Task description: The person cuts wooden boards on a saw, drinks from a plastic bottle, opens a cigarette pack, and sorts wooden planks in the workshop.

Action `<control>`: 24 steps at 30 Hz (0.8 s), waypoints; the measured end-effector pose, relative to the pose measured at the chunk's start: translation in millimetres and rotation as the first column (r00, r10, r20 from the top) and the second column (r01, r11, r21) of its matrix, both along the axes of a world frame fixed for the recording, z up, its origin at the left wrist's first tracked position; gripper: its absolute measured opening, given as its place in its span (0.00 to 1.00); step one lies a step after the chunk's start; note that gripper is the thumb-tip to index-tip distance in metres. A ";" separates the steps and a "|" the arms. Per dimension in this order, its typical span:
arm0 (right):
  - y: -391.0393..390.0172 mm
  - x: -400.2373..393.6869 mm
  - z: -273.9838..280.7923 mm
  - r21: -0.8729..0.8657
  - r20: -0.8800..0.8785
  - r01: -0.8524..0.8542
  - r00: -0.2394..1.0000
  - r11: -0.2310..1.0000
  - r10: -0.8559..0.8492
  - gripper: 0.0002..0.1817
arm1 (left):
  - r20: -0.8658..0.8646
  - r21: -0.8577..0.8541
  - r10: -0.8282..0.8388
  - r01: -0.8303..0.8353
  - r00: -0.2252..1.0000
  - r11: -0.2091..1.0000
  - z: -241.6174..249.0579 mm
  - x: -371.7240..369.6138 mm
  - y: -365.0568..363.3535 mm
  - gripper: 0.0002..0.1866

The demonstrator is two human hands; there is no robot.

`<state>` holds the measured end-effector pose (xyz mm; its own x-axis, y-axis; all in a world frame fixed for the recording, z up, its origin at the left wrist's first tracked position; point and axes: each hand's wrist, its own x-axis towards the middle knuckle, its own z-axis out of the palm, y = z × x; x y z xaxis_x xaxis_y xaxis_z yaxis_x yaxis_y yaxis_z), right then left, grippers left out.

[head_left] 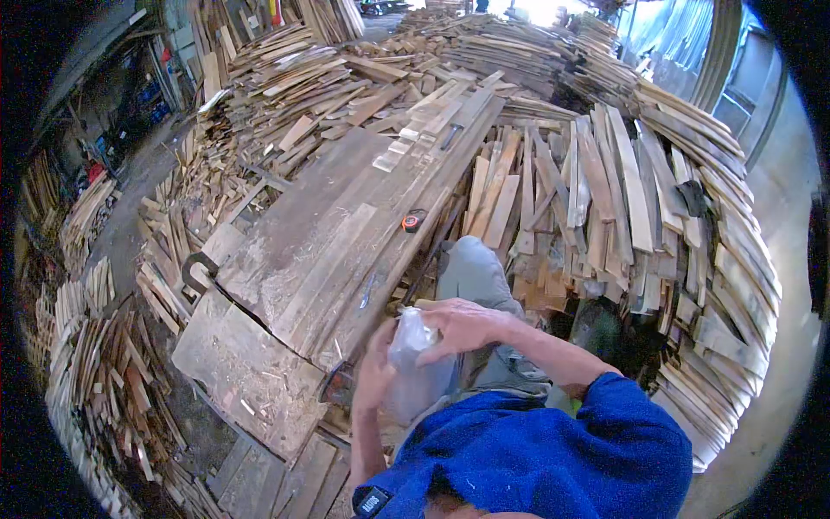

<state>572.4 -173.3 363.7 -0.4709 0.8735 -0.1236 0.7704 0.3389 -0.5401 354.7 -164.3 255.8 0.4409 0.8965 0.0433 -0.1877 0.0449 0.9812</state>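
A pale, translucent plastic bag or wrapper (415, 368) is held in front of my body, above my lap. My left hand (374, 368) is wrapped round its left side. On the other side, my right hand (462, 327) grips it near the top, with the fingers bent over it. What the bag contains cannot be made out. Beyond my hands is a wooden workbench (320, 216) strewn with shavings. An orange and black tape measure (412, 221) lies on its right part, and a hammer (451, 136) rests farther back.
Stacked wooden slats (596, 173) stand close on the right and curve round toward me. More wood piles (294, 73) lie behind the bench. A dark curved metal piece (199, 270) sits at the bench's left edge, beside a gap between boards.
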 end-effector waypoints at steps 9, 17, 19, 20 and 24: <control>6.7 2.4 -2.5 0.079 -0.195 -0.086 0.976 0.993 0.100 0.38 | 0.044 -0.273 -0.298 0.298 0.954 0.914 -46.5 5.2 -47.2 0.37; -5.3 1.1 -35.2 -0.226 -0.655 0.189 0.697 0.956 -0.293 0.38 | -0.001 -0.290 -0.092 0.087 0.996 0.953 -30.0 30.1 -30.5 0.35; -9.5 -0.2 -54.8 -0.329 -0.732 0.188 0.568 0.925 -0.376 0.38 | 0.031 -0.271 -0.020 0.027 0.999 0.962 -32.0 41.6 -27.5 0.35; -12.0 -1.8 -63.5 -0.301 -0.722 0.217 0.584 0.929 -0.371 0.37 | 0.062 -0.243 0.063 -0.046 0.996 0.969 -45.5 49.0 -23.1 0.34; -16.7 6.8 -97.4 -0.286 -0.744 0.255 0.549 0.924 -0.381 0.34 | 0.089 -0.104 0.159 -0.150 0.983 0.983 -39.9 72.4 -14.5 0.33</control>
